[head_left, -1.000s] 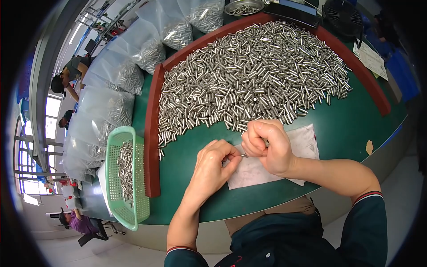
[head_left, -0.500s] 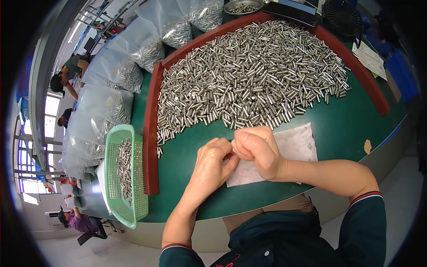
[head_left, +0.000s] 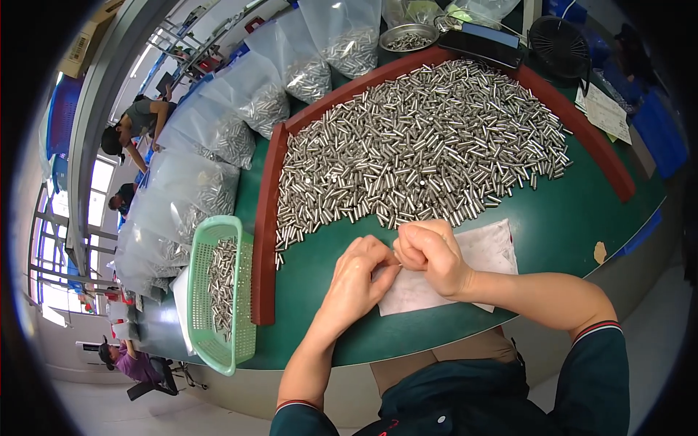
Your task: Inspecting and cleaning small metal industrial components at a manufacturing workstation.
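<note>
Silvery metal pins (head_left: 422, 145) heaped on far side of green table (head_left: 560, 225). Left hand (head_left: 360, 280) and right hand (head_left: 429, 254) meet over white paper sheet (head_left: 494, 251), fingertips pinched together; held item too small to tell. Likely inspecting single pin; next move needs steady fingertip control.

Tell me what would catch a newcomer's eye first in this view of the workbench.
First, the huge heap of small metal cylinders spread over the green table, fenced by a red-brown border. Next, the left hand and right hand meeting fingertip to fingertip over a white cloth at the near edge. To the left, a green plastic basket holds more cylinders, with clear bags of them behind it.
</note>
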The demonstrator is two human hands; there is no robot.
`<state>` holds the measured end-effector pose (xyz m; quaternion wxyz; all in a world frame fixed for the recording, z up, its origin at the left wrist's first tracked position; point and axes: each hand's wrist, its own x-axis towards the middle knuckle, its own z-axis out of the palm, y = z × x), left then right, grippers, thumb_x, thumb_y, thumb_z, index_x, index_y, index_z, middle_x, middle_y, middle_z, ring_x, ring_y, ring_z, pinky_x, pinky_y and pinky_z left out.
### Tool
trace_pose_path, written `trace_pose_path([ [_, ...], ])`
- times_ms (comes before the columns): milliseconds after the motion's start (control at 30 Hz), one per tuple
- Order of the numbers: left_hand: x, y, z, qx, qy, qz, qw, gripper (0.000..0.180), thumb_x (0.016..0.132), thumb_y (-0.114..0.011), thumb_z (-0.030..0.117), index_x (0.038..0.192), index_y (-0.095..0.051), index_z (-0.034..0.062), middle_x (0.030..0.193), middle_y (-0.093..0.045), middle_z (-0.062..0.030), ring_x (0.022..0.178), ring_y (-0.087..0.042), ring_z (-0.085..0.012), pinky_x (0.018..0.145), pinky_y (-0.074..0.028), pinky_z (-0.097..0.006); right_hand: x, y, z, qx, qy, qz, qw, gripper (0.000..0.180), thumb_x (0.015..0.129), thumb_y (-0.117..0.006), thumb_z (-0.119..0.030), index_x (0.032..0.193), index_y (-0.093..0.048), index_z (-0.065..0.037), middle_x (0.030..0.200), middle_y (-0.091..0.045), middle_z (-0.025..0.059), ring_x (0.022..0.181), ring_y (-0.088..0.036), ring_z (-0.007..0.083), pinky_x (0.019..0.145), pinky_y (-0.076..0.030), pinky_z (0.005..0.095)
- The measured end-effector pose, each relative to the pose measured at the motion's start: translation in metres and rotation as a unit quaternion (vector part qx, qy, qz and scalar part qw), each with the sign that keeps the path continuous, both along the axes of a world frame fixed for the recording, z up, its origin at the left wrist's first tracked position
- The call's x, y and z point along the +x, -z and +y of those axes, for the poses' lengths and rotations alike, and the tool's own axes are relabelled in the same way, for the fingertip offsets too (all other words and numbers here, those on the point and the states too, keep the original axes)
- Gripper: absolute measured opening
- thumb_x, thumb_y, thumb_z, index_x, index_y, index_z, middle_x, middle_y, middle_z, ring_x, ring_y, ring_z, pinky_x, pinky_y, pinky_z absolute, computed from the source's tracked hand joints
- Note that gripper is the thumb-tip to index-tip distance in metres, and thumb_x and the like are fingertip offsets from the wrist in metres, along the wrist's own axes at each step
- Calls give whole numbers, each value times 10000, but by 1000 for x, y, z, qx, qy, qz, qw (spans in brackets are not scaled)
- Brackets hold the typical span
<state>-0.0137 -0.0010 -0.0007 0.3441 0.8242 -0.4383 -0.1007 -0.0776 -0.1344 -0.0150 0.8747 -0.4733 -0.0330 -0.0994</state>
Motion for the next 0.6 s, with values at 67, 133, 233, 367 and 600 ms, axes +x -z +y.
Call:
trace_pose_path([
  [67,6,3,4,-38,-54,150,987,62,738,-600,33,751,-551,-3,670,-525,-39,593,-497,-122,574,-409,-230,0,2,-4,10,-12,10,1000,339,842,-333,-181,523,-281,-81,455,-256,-11,420,-206,81,421,-182,243],
  [133,19,6,10,-129,-67,377,915,58,805,-567,53,836,-547,8,796,-564,-29,644,-506,-87,611,-417,-203,1,0,-5,24,-15,34,999,347,844,-333,-194,521,-279,-81,450,-254,-11,410,-201,80,418,-184,244],
  [233,24,12,13,-219,-46,542,810,117,834,-537,78,936,-526,23,809,-576,-52,717,-521,-90,668,-434,-209,1,2,-6,30,-18,31,999,352,848,-338,-205,522,-285,-82,444,-255,-11,404,-201,80,415,-181,246],
  [367,25,16,14,-231,-44,586,776,128,847,-521,100,948,-532,23,825,-581,-53,718,-531,-91,690,-447,-211,0,0,-6,50,-25,43,998,329,829,-341,-151,514,-281,-81,469,-297,-15,428,-231,55,412,-188,221],
  [600,27,12,13,-216,-61,619,752,189,850,-516,113,987,-544,-14,811,-594,-65,684,-529,-76,651,-443,-202,1,-2,-7,53,-35,38,997,346,845,-347,-168,516,-282,-79,470,-291,-17,428,-232,59,417,-190,225],
])
